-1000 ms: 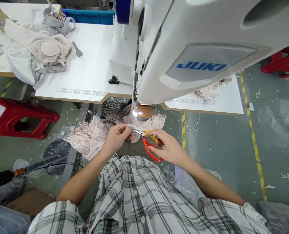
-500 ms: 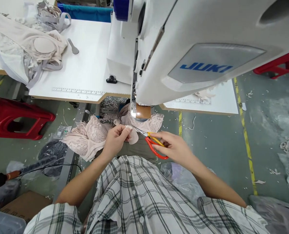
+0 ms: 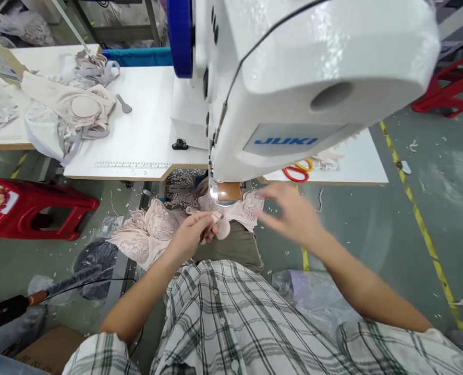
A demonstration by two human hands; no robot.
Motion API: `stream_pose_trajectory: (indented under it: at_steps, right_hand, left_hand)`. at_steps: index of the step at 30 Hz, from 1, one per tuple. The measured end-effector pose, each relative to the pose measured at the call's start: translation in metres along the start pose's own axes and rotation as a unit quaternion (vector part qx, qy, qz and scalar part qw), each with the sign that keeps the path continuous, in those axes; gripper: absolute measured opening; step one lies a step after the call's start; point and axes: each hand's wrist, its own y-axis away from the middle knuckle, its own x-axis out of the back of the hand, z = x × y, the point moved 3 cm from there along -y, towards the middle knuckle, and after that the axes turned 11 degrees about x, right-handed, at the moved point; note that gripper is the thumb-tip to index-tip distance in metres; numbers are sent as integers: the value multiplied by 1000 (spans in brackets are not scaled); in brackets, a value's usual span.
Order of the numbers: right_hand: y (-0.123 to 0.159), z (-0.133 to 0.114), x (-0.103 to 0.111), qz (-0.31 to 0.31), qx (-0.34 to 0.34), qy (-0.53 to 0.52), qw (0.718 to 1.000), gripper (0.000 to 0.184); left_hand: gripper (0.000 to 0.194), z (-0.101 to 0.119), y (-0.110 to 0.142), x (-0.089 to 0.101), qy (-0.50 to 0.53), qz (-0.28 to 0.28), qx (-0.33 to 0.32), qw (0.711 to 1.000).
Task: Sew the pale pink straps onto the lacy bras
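The small pale cloth [image 3: 223, 228] is over the person's lap [image 3: 231, 250], close to the shiny end of the white sewing machine [image 3: 294, 125]. The left hand [image 3: 194, 229] has it, and that grip is pinching the cloth between thumb and fingers. The cloth may be joined to the lace piece [image 3: 251, 205] by the machine, but it is hard to see. The right hand [image 3: 296, 213] is blurry, just beside the lace piece, with its grip spread. More pink lace clothes [image 3: 159, 221] lie in a heap near the left wrist. The scissors [image 3: 299, 169], with red and yellow handles, rest on the right part of the white worktop [image 3: 145, 120], partly hidden by the machine. On the left part lie pale clothes [image 3: 85, 107] and a gray spoon-shaped thing [image 3: 124, 104]. A red stool [image 3: 67, 205] stands on the floor [image 3: 349, 224] at the left.
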Motion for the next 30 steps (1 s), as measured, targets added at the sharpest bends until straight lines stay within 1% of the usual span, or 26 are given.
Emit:
stream_pose_trajectory:
  at_steps: [2, 3, 4, 5, 6, 8, 9, 10, 11, 12, 13, 14, 15, 16, 17, 18, 19, 20, 21, 22, 24, 26, 27, 28, 29, 30]
  right_hand:
    - [0, -39, -22, -73, 121, -73, 987, 34]
    - [1, -51, -31, -105, 163, -96, 976, 31]
    - [1, -57, -38, -121, 183, -111, 969, 31]
    - [2, -57, -42, -122, 178, -118, 969, 32]
    - [2, -51, -44, -110, 149, -121, 975, 31]
    - [4, -28, -39, -55, 22, -126, 990, 26]
    - [7, -16, -36, -19, -61, -142, 988, 25]
    - [10, -6, -33, 17, -143, -182, 973, 25]
    - [14, 0, -31, 54, -216, -251, 942, 27]
    - [16, 2, -32, 86, -271, -345, 894, 28]
    - [18, -2, -36, 112, -310, -451, 829, 30]
    - [18, -9, -40, 132, -333, -551, 754, 32]
    - [17, -20, -44, 144, -345, -634, 677, 32]
    - [16, -32, -46, 148, -352, -694, 610, 32]
    - [16, -45, -47, 142, -354, -734, 562, 32]
    - [16, -57, -46, 127, -348, -760, 533, 31]
    - [15, -67, -41, 108, -334, -777, 524, 31]
    - [14, -75, -35, 87, -308, -785, 530, 31]
    - [13, -80, -27, 74, -272, -784, 553, 31]
    - [10, -82, -18, 70, -232, -770, 590, 30]
    - [1, -77, -1, 88, -156, -699, 692, 26]
    - [-13, -65, 9, 126, -102, -563, 810, 22]
    - [-21, -58, 10, 148, -87, -483, 859, 19]
    - [-29, -51, 8, 170, -80, -410, 892, 16]
    - [-37, -45, 5, 193, -83, -356, 911, 13]
    - [-42, -39, 0, 212, -96, -324, 917, 10]
  left_hand:
    - [22, 3, 0, -4, -66, -62, 59, 994]
    - [22, 4, 0, -5, -105, -81, 77, 988]
    - [22, 5, 1, -4, -146, -83, 82, 982]
    - [23, 6, 1, -1, -189, -62, 67, 978]
    - [22, 6, 1, 3, -230, -17, 30, 973]
    - [22, 3, 1, 15, -291, 119, -98, 944]
    - [23, -2, 2, 20, -304, 184, -165, 920]
    - [27, -11, 1, 22, -301, 224, -214, 902]
    - [34, -24, -3, 21, -284, 220, -229, 905]
    - [47, -39, -11, 17, -253, 173, -210, 928]
    - [65, -56, -19, 8, -204, 86, -165, 961]
    - [81, -71, -26, -3, -137, -1, -113, 984]
    - [91, -82, -31, -14, -65, -63, -71, 993]
    - [95, -89, -34, -24, 6, -96, -49, 994]
    - [96, -92, -33, -33, 69, -105, -52, 991]
    - [97, -90, -29, -39, 115, -101, -80, 985]
    - [97, -86, -23, -42, 139, -90, -127, 978]
    - [97, -78, -14, -43, 138, -80, -188, 969]
    - [99, -70, -4, -43, 109, -72, -251, 959]
    - [99, -61, 6, -41, 57, -62, -309, 947]
    - [96, -45, 21, -35, -78, -19, -409, 909]
    - [90, -30, 27, -28, -209, 56, -482, 849]
    - [86, -23, 26, -25, -268, 94, -508, 813]
    - [83, -16, 23, -22, -324, 129, -525, 777]
    - [81, -11, 18, -20, -379, 157, -528, 744]
    - [81, -6, 12, -18, -433, 178, -517, 716]
